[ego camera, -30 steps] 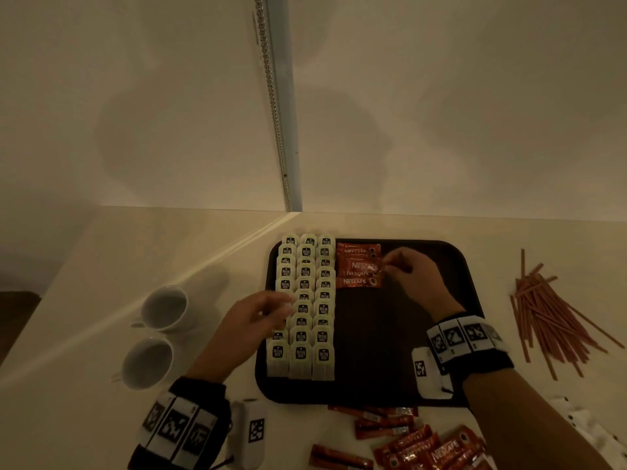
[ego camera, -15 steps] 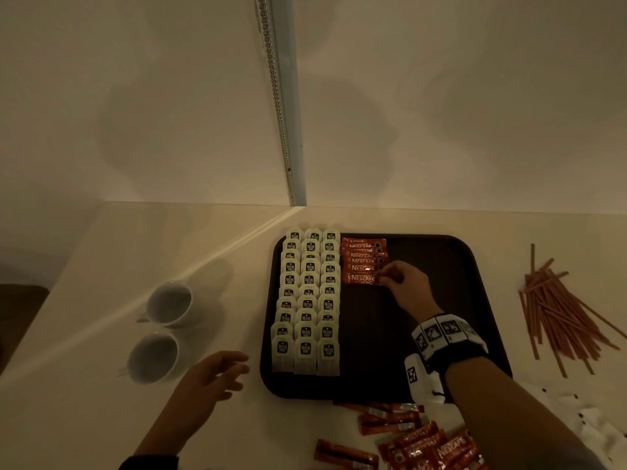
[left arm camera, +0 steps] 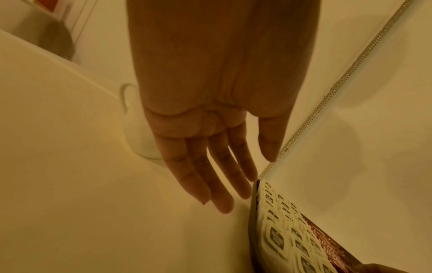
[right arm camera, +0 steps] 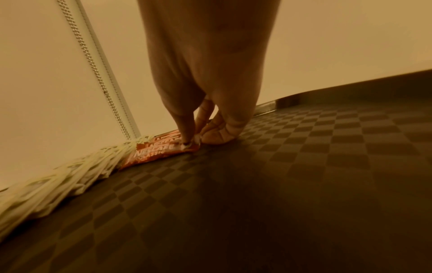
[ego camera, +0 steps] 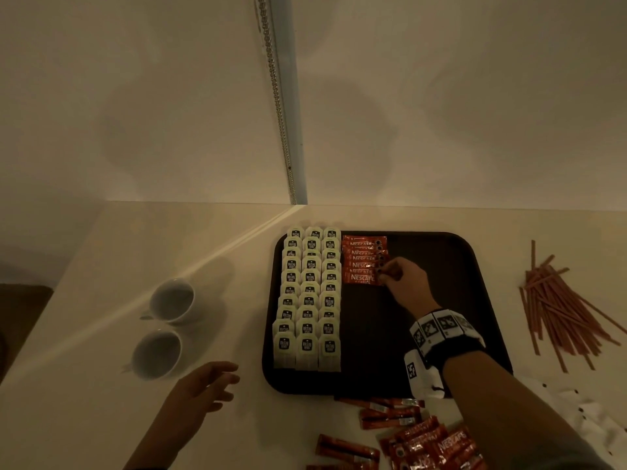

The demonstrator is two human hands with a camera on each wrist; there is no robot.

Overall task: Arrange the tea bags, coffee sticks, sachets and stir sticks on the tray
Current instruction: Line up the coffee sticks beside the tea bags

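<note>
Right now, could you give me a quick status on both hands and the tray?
Left hand open, off the tray. Right hand pinching the nearest coffee stick by the tea bags. Nothing in the way.

Hospitality refreshment counter, as in a hotel room or office pantry: a cream counter (ego camera: 101, 334) against a plain wall holds a dark tray (ego camera: 424, 368) of tea bags (ego camera: 307, 300) and coffee sticks (ego camera: 363, 262), two white cups (ego camera: 166, 320) and a heap of stir sticks (ego camera: 559, 307).
</note>
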